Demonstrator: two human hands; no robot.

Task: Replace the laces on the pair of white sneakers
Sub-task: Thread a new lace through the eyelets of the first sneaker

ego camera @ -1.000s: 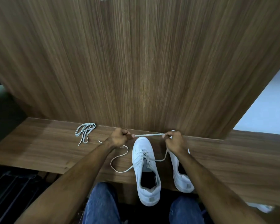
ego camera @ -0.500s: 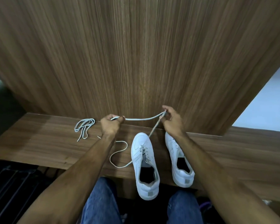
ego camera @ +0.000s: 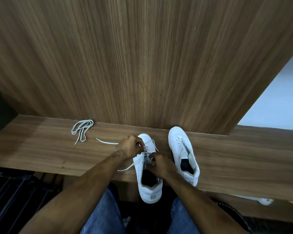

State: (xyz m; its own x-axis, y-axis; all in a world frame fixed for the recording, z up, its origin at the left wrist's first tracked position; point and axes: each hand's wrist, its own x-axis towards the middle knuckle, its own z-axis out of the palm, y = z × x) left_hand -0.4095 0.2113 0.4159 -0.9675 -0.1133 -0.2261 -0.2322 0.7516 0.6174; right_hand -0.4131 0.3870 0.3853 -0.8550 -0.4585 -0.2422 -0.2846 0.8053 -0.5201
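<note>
Half a second ago: both hands raised above the toes, lace stretched level between them. Now dropped onto the near sneaker (ego camera: 148, 168), the stretch gone slack. Left hand (ego camera: 131, 147) curled over the toe end of the eyelet rows, fingers pinched on the lace (ego camera: 149, 144); right hand (ego camera: 157, 163) curled at mid-tongue, fingertips seemingly pinching the lace or an eyelet edge, exact contact too small to tell. Probably a shift from evening out the two ends to threading the next eyelets. Judged progress: early, only the lowest rows laced on this sneaker, none on the other. Lace pale, thin, flat: one short loop over the toe side of the eyelets, one tail trailing left across the shelf (ego camera: 41, 149) past the left hand, another strand emerging under the left wrist and lying on the wood. Near sneaker white, toe toward the wall panel (ego camera: 142, 65), heel overhanging the shelf's front edge, dark opening visible. Second sneaker (ego camera: 183, 154) just to the right, apart from the first, unlaced, tongue loose, likewise toe to the panel. Spare lace (ego camera: 82, 130) bundled in loose loops well to the left, near the panel, untouched. Blue jeans (ego camera: 105, 213) below.
</note>
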